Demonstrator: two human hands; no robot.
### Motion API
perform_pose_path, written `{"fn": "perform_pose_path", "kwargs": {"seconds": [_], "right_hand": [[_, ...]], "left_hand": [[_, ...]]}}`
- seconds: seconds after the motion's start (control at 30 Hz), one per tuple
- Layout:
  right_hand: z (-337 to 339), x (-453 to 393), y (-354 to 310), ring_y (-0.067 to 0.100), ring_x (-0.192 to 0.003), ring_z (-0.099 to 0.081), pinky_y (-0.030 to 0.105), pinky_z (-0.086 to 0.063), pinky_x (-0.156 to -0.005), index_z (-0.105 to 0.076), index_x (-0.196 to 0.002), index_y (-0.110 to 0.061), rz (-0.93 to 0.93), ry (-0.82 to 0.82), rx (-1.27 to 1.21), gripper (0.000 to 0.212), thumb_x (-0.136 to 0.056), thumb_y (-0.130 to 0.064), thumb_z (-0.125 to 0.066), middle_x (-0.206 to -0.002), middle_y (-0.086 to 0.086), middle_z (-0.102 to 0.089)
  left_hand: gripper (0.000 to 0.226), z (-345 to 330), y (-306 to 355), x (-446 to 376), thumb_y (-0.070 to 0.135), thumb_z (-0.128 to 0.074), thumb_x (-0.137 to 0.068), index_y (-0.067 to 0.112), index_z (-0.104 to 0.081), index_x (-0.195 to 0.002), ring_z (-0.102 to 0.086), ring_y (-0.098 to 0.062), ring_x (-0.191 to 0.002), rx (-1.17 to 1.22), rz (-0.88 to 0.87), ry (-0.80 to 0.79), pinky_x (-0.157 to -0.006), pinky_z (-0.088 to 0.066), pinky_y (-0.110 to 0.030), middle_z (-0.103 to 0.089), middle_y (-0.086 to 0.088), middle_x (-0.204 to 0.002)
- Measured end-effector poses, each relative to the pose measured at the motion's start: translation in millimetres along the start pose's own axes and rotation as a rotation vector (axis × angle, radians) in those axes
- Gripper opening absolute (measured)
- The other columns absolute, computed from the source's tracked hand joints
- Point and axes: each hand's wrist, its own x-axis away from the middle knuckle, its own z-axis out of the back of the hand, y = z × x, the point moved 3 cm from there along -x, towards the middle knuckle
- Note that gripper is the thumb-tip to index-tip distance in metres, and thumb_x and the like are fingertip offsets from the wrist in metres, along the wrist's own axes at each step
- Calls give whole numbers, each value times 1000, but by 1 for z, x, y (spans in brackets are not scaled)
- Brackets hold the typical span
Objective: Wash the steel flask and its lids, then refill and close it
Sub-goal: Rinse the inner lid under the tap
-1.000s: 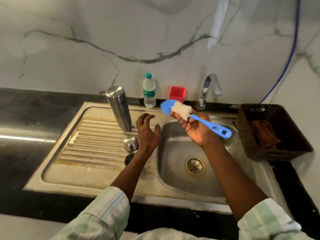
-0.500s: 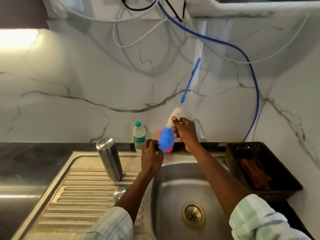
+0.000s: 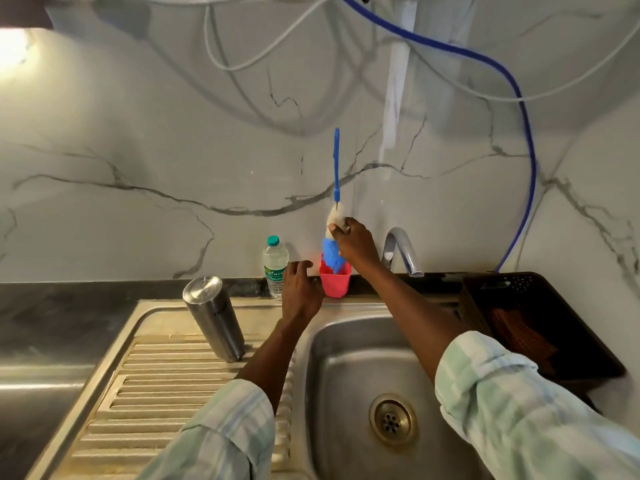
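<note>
The steel flask (image 3: 214,317) stands upside down on the ribbed drainboard (image 3: 156,393), left of my arms. My right hand (image 3: 356,245) pinches the white bristles of a blue bottle brush (image 3: 336,168), handle pointing straight up, its blue tip dipping into a red cup (image 3: 335,283) at the back ledge. My left hand (image 3: 299,289) hovers just left of the red cup, fingers relaxed, holding nothing. The flask's lids are hidden behind my left arm.
A small plastic water bottle (image 3: 275,266) stands beside the red cup. The tap (image 3: 401,249) curves over the sink basin (image 3: 349,368) with its drain (image 3: 392,419). A dark woven basket (image 3: 540,323) sits right of the sink. Cables and a blue hose (image 3: 530,168) hang on the wall.
My right hand has turned the brush from handle-right to handle-up and lowered its tip into the red cup. My left hand moved back toward the cup. The view tilted upward.
</note>
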Motion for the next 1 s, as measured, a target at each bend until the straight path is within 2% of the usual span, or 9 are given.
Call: {"fn": "perform_pose_path", "kwargs": {"seconds": [0.07,0.23,0.37,0.57,0.63,0.73,0.83,0.93,1.0], "right_hand": [[-10,-3,9,33,-107,-62,39,-50,-89,-58,-123,-2,-26,-26,29,41,-100,-35,-51,-119,18,-65],[-30,-6,35,29,-103,-63,29,-45,-76,-50,-126,-2,-105,-72,110,43,-101,-38,-49,-117,16,-64],[-38,-3,49,31,-100,-65,38,-52,-80,-49,-128,-5,-64,-94,224,46,-101,-42,-48,-113,15,-66],[-35,1,52,26,-104,-65,31,-49,-81,-55,-129,-9,-69,-66,232,49,-97,-46,-54,-117,10,-68],[-33,6,50,28,-108,-64,36,-51,-85,-49,-135,-10,-75,-62,232,56,-95,-48,-57,-122,11,-65],[-27,17,49,31,-114,-60,40,-51,-88,-29,-147,-12,-111,-39,236,75,-91,-49,-62,-134,12,-57],[-23,29,50,32,-113,-61,39,-52,-86,-17,-151,-13,-134,-24,231,86,-89,-46,-67,-135,13,-56],[-19,50,46,31,-114,-61,39,-51,-86,-18,-151,-12,-120,23,242,84,-90,-44,-66,-135,13,-57],[-21,68,44,30,-116,-59,39,-51,-88,-24,-150,-13,-107,66,218,77,-91,-43,-64,-135,10,-56]], "left_hand": [[42,-4,-4,-3,4,-60,-89,4,-57,-131,-43,-27,-128,-3,2,-12,-106,-38,-33,-51,-14,-136],[40,-13,-13,-9,6,-61,-89,6,-57,-129,-44,-28,-126,-9,17,-41,-105,-40,-34,-51,-13,-135],[40,-18,-18,-12,8,-62,-91,5,-56,-130,-44,-27,-127,-19,21,-54,-105,-39,-33,-51,-13,-136],[35,-21,-20,-8,4,-60,-89,4,-59,-124,-44,-27,-123,-18,26,-69,-96,-33,-24,-54,-13,-130],[36,-19,-19,-5,3,-60,-87,4,-59,-123,-45,-27,-122,-6,29,-61,-95,-33,-23,-55,-12,-128],[38,-15,-17,1,2,-61,-87,4,-57,-124,-47,-27,-121,22,23,-48,-99,-41,-29,-55,-13,-128],[38,-8,-14,11,1,-61,-87,2,-56,-125,-50,-28,-119,52,8,-33,-98,-44,-31,-54,-15,-127],[34,2,-12,24,-1,-62,-88,1,-58,-121,-54,-29,-114,103,-19,0,-98,-50,-39,-58,-15,-122],[31,10,-14,36,0,-63,-89,4,-59,-119,-56,-26,-109,132,-12,33,-93,-50,-33,-59,-11,-116]]}}
